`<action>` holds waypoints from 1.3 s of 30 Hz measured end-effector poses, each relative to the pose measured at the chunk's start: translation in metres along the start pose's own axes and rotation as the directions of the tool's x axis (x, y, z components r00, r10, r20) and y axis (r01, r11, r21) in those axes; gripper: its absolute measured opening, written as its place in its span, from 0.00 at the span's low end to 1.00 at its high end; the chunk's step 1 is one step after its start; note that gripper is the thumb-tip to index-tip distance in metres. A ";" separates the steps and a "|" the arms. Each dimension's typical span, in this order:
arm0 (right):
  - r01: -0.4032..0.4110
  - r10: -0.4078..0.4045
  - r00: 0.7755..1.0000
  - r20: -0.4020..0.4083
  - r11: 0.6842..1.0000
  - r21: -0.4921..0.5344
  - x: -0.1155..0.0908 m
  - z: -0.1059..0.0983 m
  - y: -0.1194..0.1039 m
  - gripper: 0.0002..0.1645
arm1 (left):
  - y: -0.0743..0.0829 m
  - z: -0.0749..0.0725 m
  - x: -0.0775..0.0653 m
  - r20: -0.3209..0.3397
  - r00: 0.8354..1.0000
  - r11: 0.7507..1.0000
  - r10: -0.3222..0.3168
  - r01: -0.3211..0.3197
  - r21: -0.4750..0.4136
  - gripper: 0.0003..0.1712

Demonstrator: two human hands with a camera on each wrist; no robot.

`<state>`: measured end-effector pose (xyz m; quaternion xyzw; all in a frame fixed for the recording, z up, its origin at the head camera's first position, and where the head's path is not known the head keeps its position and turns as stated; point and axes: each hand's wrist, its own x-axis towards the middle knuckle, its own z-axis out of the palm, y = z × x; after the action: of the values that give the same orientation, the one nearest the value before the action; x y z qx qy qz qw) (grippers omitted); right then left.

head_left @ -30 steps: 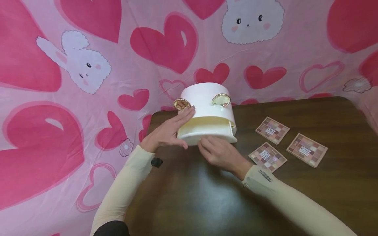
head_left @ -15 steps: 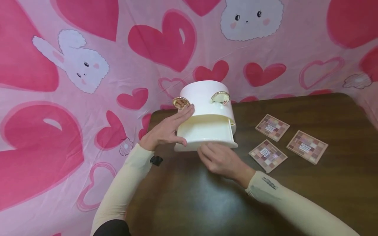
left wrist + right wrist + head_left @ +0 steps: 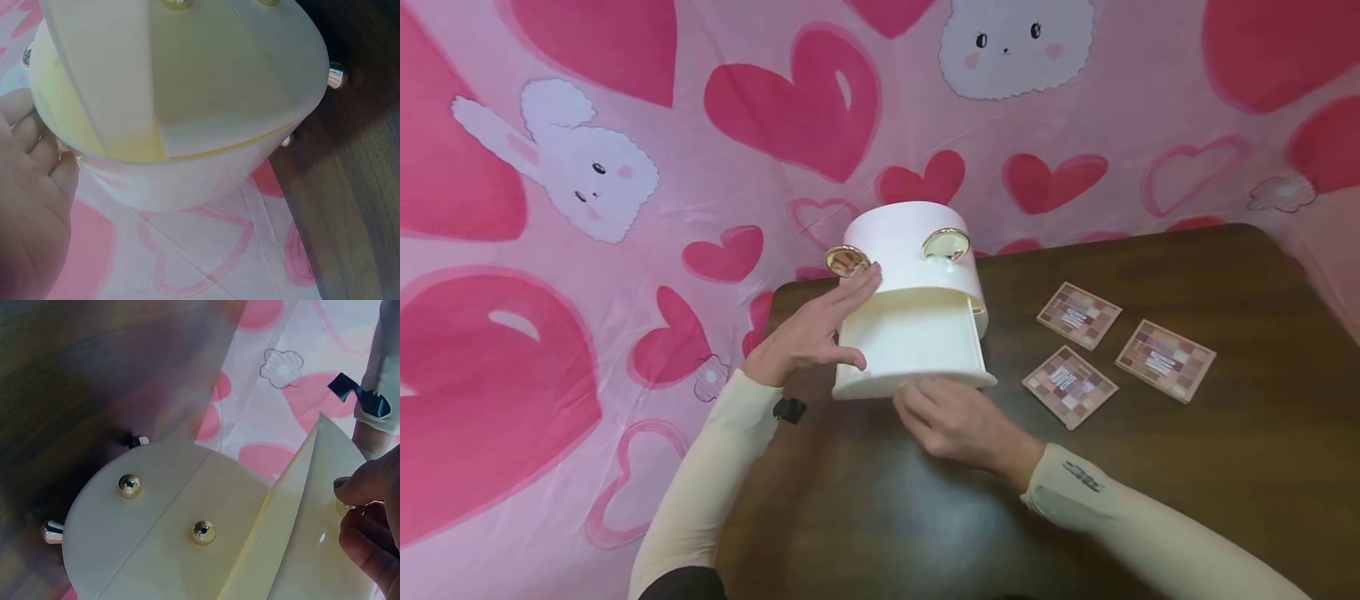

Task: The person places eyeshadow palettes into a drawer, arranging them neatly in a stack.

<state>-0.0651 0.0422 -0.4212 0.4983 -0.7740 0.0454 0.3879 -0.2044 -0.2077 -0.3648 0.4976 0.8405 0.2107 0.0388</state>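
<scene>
A white rounded drawer organizer [image 3: 917, 242] with gold-rimmed ear-like parts on top stands at the table's back left. Its top drawer [image 3: 917, 337] is pulled well out, and the white inside shows bare. My right hand [image 3: 958, 421] pinches the gold knob [image 3: 342, 508] on that drawer's front between thumb and fingers. With fingers straight, my left hand [image 3: 808, 333] rests against the organizer's left side, fingertips near the left gold-rimmed ear [image 3: 846, 261]. In the right wrist view, two more gold knobs, one of them a near knob [image 3: 202, 532], sit on the drawer fronts below.
To the right lie three palettes on the dark wooden table [image 3: 1150, 467]: a back palette [image 3: 1078, 315], a front palette [image 3: 1070, 387] and a right palette [image 3: 1165, 360]. Behind the table hangs a pink cloth [image 3: 820, 108] with hearts and rabbits.
My right hand has drawn the top drawer farther out towards me, so more of its inside shows. My left hand stays against the organizer's side. The head view has shifted slightly.
</scene>
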 end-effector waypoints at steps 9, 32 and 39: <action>-0.001 0.001 1.000 -0.001 1.000 -0.021 -0.003 0.001 -0.004 0.20 | -0.001 0.002 0.000 -0.004 1.000 1.000 -0.018 0.018 -0.016 0.68; -0.017 0.020 0.998 -0.056 0.998 0.053 -0.016 -0.004 -0.012 0.18 | 0.001 0.005 -0.002 -0.019 1.000 0.999 -0.020 0.019 -0.031 0.67; -0.109 0.135 0.982 -0.132 0.976 0.186 -0.033 -0.022 -0.009 0.19 | 0.001 0.006 -0.001 -0.026 1.000 1.000 -0.007 0.006 -0.020 0.67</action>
<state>-0.0389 0.0717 -0.4302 0.4779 -0.7659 0.1742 0.3932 -0.2015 -0.2067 -0.3700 0.4916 0.8405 0.2254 0.0336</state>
